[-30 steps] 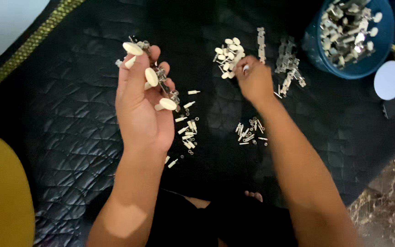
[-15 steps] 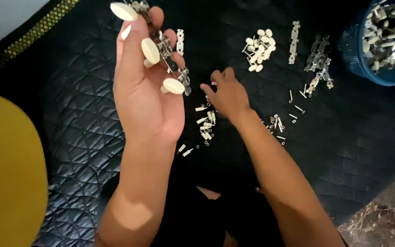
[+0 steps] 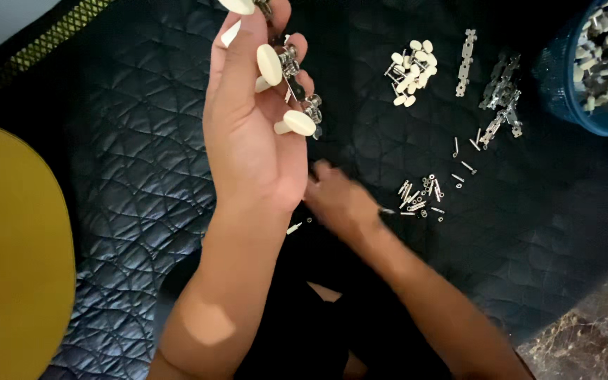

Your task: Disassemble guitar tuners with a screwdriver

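Note:
My left hand (image 3: 255, 134) is raised, palm toward me, gripping a metal tuner strip (image 3: 286, 70) with cream oval knobs. My right hand (image 3: 336, 200) is low on the black quilted mat (image 3: 135, 162), partly hidden behind the left hand and blurred; its fingers sit among small screws near the left wrist, and I cannot tell whether it holds one. A loose scatter of small screws and pins (image 3: 423, 193) lies just right of it.
A pile of cream knobs (image 3: 409, 70) and bare metal plates (image 3: 467, 60), (image 3: 501, 105) lie at the upper right. A blue bowl (image 3: 564, 98) of tuner parts stands at the far right. A yellow object (image 3: 8, 260) fills the left edge. Marble floor (image 3: 592, 331) shows lower right.
My right hand has drawn back from the far piles toward me and now lies under my left wrist. The left hand with the strip has lifted higher in view.

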